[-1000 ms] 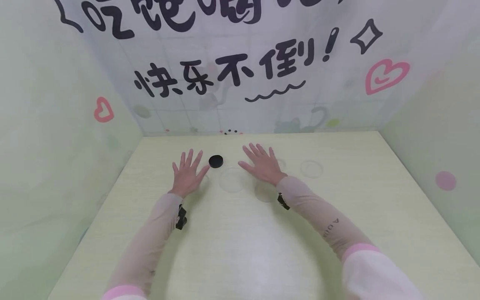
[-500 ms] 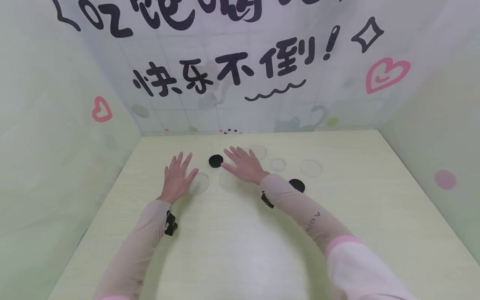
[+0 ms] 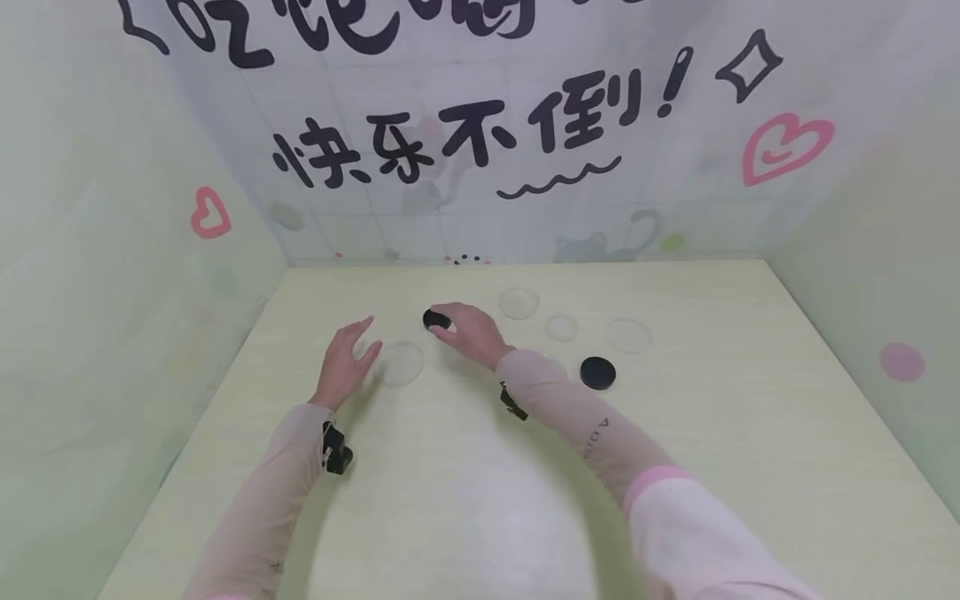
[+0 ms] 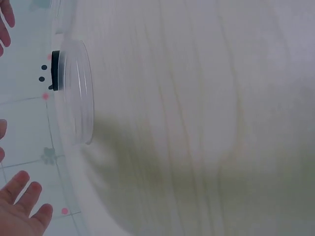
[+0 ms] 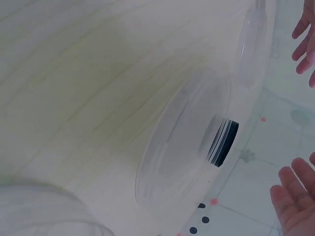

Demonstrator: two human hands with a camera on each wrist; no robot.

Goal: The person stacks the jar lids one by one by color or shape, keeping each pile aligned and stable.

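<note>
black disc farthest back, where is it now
In the head view, the black disc sits left of centre toward the back wall, left of the right hand.

Chinese words across the back wall (image 3: 420, 237), a few letters on a sleeve.
We read the black characters (image 3: 480, 133) 快乐不倒, closed by an exclamation mark (image 3: 672, 89). Above them runs a larger line (image 3: 378, 39) cut off by the upper edge; we make out 吃饱喝 there only in part. On the right sleeve (image 3: 577, 412) we can read a dark capital A, but the letters after it are too blurred for us.
</note>
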